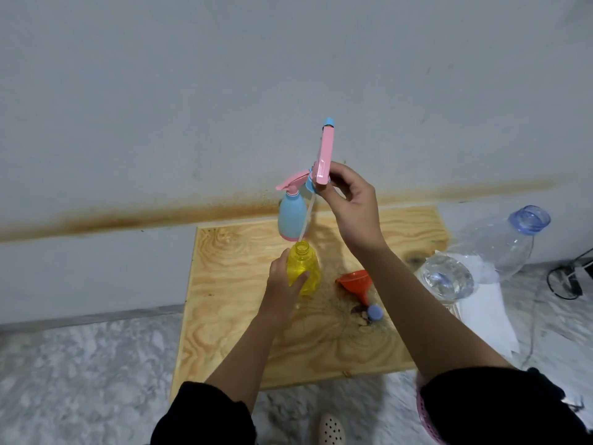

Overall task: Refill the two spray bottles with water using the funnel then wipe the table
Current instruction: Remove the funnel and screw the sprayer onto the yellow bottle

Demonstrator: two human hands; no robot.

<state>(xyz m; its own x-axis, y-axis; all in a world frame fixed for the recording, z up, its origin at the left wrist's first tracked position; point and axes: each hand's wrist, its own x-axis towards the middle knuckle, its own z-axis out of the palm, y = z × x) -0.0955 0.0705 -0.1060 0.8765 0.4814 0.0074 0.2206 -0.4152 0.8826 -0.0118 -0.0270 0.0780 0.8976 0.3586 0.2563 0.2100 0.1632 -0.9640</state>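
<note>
My left hand (284, 279) grips the yellow spray bottle (304, 269), which stands upright and uncapped on the wooden table (244, 332). My right hand (349, 200) holds the pink spray head (324, 155) lifted above it. The head's white dip tube (307, 220) hangs down with its tip at the yellow bottle's mouth. A blue spray bottle (292, 216) with its pink head on stands behind, near the wall. The red funnel (356, 284) lies on its side to the right of the yellow bottle.
A small blue cap (374, 312) lies by the funnel's spout. At the table's right edge are a clear water bottle (447, 277), a large clear jug (510, 242) lying tilted, and white paper (487, 313). A black cable (564, 281) lies on the marble floor.
</note>
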